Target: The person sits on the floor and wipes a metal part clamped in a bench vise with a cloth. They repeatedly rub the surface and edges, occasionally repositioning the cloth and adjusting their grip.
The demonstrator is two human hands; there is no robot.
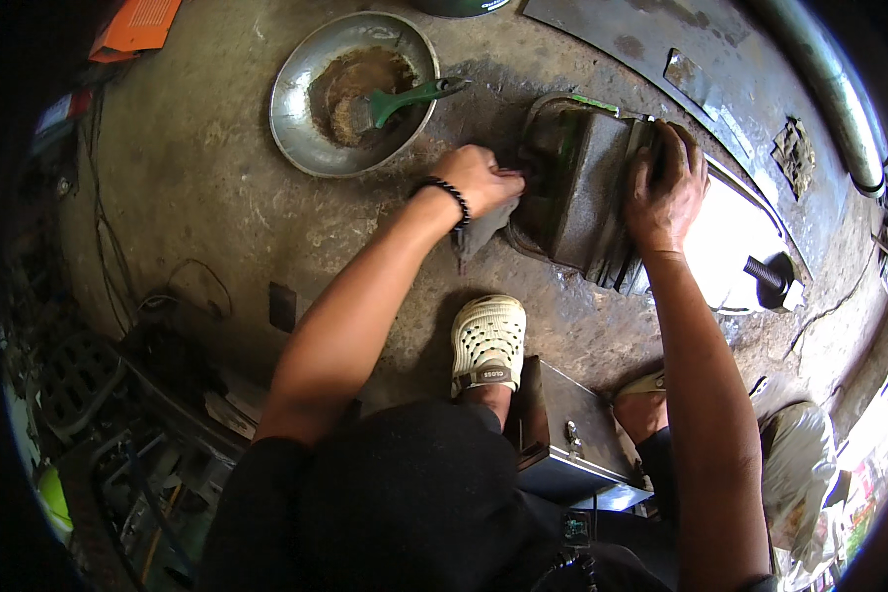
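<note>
Casting [592, 187], dark ribbed metal, sits on the concrete floor [192, 178], between the two sets of fingers. Left hand [479, 185]: fingers curled nearly closed, gray rag [481, 235] bunched in them and hanging below the palm, tips right up at the casting's left side. Fingertips blurred; can't tell if they touch. Black bracelet [447, 189] on that wrist, just behind the fingers. Right hand [664, 202]: fingers part-spread, laid over the casting's right side, bent over its edge; can't tell how hard they press.

Round metal pan [291, 104] ahead and left of the left fingers, well clear, brownish residue inside. Green-handled brush [405, 99] in it, bristles in the residue, handle over the rim toward the casting. Metal sheet [622, 44] on the floor ahead of the right fingers. Big bolt [765, 273] behind and right of them. Cream clog [490, 340] behind the left fingers. Orange box [136, 30] far ahead-left of the left fingers.
</note>
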